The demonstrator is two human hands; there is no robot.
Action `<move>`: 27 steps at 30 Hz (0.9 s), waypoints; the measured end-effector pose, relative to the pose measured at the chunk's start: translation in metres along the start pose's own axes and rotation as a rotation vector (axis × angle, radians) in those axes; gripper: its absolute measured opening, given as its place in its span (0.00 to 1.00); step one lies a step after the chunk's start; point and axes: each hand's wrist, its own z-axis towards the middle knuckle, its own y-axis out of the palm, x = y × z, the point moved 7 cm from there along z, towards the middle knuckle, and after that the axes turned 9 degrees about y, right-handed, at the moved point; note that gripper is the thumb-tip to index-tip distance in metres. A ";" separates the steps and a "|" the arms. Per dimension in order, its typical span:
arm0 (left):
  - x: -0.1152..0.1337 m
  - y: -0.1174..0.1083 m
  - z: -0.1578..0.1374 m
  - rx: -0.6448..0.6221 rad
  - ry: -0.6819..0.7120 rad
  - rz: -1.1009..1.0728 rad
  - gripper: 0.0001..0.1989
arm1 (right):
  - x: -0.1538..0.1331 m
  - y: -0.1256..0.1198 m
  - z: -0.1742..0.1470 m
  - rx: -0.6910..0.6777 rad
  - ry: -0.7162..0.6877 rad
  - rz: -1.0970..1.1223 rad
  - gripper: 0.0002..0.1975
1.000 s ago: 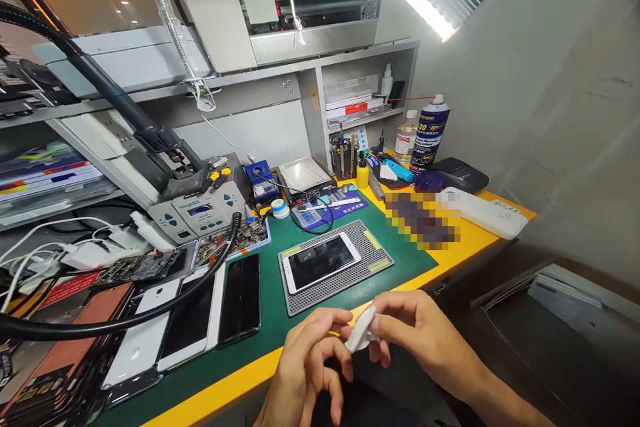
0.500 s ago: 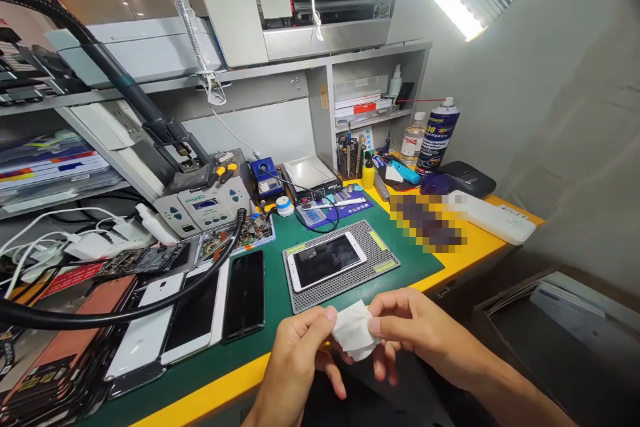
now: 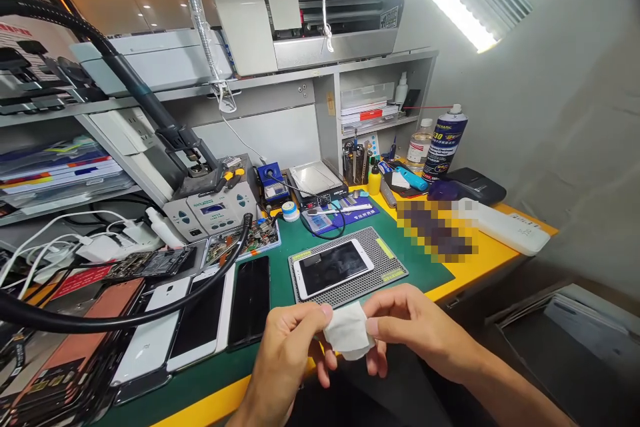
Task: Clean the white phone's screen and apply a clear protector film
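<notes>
Between my two hands, over the front edge of the bench, is a small folded white wipe (image 3: 349, 330). My left hand (image 3: 294, 339) pinches its left side between thumb and fingers. On its right side, my right hand (image 3: 407, 321) grips it with the thumb on top, the other fingers curled partly out of sight beneath. Just beyond my hands lies a white tablet (image 3: 336, 268), its dark screen facing up. It rests on a grey perforated mat (image 3: 383, 267) with yellow-green labels, apart from both hands.
Several phones, including a black one (image 3: 250, 300), lie to the left on the green bench mat (image 3: 425, 267). A black hose (image 3: 165, 310) arches over them. Behind stand a soldering station (image 3: 213, 207), a tray of parts (image 3: 260, 240) and a blue spray can (image 3: 447, 140).
The camera view has shifted, so the bench appears slightly lower and further right. Both hands still hold the wipe, which looks flatter and more spread out.
</notes>
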 end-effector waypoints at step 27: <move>-0.025 0.022 -0.012 -0.103 -0.065 -0.365 0.14 | 0.028 -0.005 -0.008 -0.024 0.111 0.074 0.14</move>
